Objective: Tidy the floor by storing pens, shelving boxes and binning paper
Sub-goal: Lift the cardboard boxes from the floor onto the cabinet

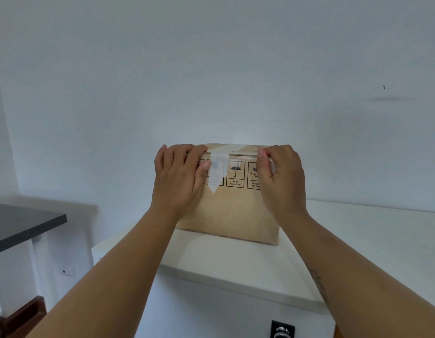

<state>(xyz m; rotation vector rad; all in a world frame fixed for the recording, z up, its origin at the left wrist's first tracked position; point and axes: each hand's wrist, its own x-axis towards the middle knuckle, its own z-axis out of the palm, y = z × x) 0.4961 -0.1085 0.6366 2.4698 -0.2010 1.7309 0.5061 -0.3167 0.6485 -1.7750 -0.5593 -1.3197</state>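
Observation:
A brown cardboard box [232,211] with printed handling symbols and a strip of clear tape over its top edge stands on the white cabinet top [236,259], close to the white wall. My left hand [180,176] grips the box's upper left corner, fingers curled over the top edge and thumb on the front face. At the upper right corner my right hand [280,176] holds on the same way. Both forearms reach up from the bottom of the view. No pens or paper are in view.
A dark grey desk top [23,223] juts in at the left, lower than the cabinet. A black lock fitting [282,329] sits on the cabinet front below. The white wall [211,69] rises right behind the box.

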